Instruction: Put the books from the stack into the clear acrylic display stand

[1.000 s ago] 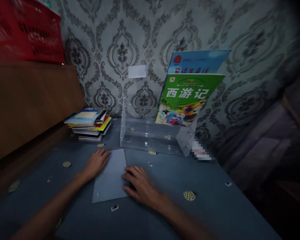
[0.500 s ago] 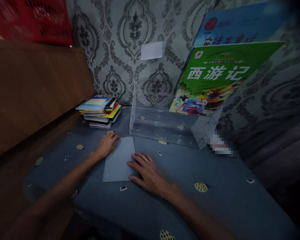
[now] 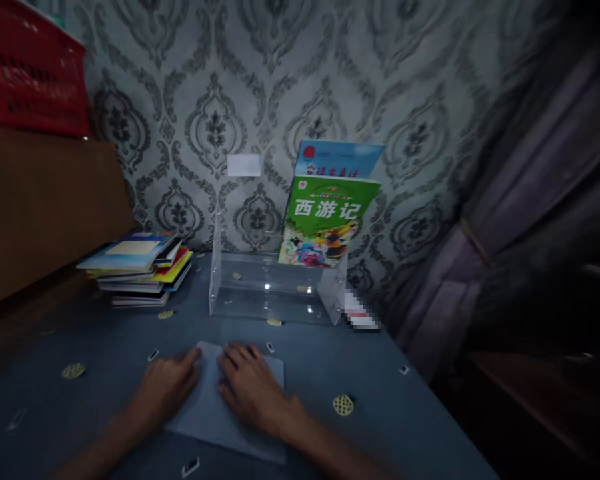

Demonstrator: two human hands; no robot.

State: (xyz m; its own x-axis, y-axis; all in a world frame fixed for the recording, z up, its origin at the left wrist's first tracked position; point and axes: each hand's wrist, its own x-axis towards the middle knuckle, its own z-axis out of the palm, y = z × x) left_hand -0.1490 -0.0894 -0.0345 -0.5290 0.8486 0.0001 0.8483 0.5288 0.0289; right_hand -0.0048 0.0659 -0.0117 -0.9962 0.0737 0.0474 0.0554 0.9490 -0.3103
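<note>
A pale grey-blue sheet (image 3: pixel 210 423), which looks like paper, lies on the dark blue tablecloth in front of me. At its left edge rests my left hand (image 3: pixel 169 385), one finger stretched along the edge toward the upper corner and the others partly bent. My right hand (image 3: pixel 253 387) lies flat over the upper middle of the sheet, palm down and fingers slightly apart. Part of the sheet is hidden beneath both hands. Beyond them stands a clear acrylic book rack (image 3: pixel 260 307), holding a green picture book (image 3: pixel 325 217) in front of a blue book (image 3: pixel 335 155).
A stack of books (image 3: pixel 140 273) sits at the table's back left. The patterned tablecloth (image 3: pixel 380 440) spreads around the sheet. A red plastic basket (image 3: pixel 35 73) rests on a brown wooden cabinet (image 3: pixel 45 220). A tied purple curtain (image 3: pixel 450 293) hangs at the right.
My view has turned right and shifted. The sheet now looks wider, reaching to the right past my right hand. My left hand has come lower along its left edge; my right hand lies farther in.
</note>
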